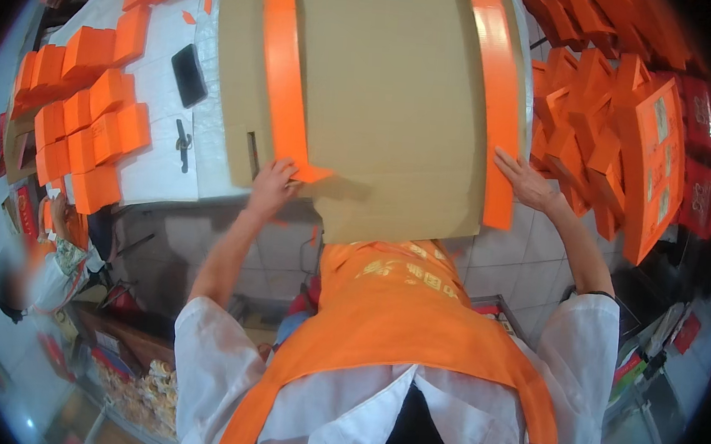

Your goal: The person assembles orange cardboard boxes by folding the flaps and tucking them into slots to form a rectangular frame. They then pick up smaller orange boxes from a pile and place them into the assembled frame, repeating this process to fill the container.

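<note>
A large brown cardboard sheet (390,99) lies before me, with a long orange strip down each side. At the near end of the left orange strip (282,66), my left hand (275,186) has its fingers bent over the edge, closed on it beside a small orange flap that sticks out to the right. My right hand (527,184) rests on the right orange strip (494,74), fingers stretched out along its outer edge and holding nothing. Whether the strips are joined to the sheet I cannot tell.
On the white-covered table (160,152) lie a black phone (189,75) and a dark cutter-like tool (183,146). Orange boxes (87,134) stand stacked at left; more orange folded pieces (596,132) are piled at right. Another person (42,272) is at far left.
</note>
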The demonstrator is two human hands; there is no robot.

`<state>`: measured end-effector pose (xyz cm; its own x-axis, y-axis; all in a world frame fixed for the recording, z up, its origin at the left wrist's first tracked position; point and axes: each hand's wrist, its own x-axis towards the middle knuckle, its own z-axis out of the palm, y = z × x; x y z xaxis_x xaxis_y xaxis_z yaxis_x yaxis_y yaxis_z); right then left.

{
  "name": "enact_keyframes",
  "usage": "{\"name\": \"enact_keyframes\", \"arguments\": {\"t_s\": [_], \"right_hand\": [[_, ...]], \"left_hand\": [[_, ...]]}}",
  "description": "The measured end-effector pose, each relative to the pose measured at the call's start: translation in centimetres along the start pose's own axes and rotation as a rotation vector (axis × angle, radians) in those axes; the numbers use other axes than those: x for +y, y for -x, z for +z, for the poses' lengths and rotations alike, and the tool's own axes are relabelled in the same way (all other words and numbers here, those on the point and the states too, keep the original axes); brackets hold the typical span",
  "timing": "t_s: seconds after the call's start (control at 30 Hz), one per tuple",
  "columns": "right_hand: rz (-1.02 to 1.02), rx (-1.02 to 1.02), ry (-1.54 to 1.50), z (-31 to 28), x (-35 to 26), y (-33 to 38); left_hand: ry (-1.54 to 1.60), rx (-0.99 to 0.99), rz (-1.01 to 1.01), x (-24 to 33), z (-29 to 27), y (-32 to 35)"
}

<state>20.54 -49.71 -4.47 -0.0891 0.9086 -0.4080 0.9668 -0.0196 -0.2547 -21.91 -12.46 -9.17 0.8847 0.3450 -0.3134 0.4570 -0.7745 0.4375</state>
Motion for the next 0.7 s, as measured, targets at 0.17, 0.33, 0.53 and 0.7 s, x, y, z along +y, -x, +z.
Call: {"name": "enact_keyframes", "arguments": {"t_s": [0.17, 0.33, 0.53, 0.7], "right_hand": [[0.092, -0.018, 0.262, -0.2, -1.3, 0.4], [0.216, 0.196, 0.233, 0.4, -2.9, -0.9], [0.028, 0.369, 0.369, 2.1, -4.6, -4.9], [0.096, 0.296, 0.165, 2.5, -4.2, -7.1]], "left_hand": [[-0.419, 0.234, 0.029, 7.5, 0.2, -1.2], [-0.423, 0.253, 0.173, 7.6, 1.9, -2.8], [-0.449, 0.077, 0.436, 7.0, 0.5, -4.6], [-0.435, 0.025, 0.535, 6.1, 0.8, -5.1]]}}
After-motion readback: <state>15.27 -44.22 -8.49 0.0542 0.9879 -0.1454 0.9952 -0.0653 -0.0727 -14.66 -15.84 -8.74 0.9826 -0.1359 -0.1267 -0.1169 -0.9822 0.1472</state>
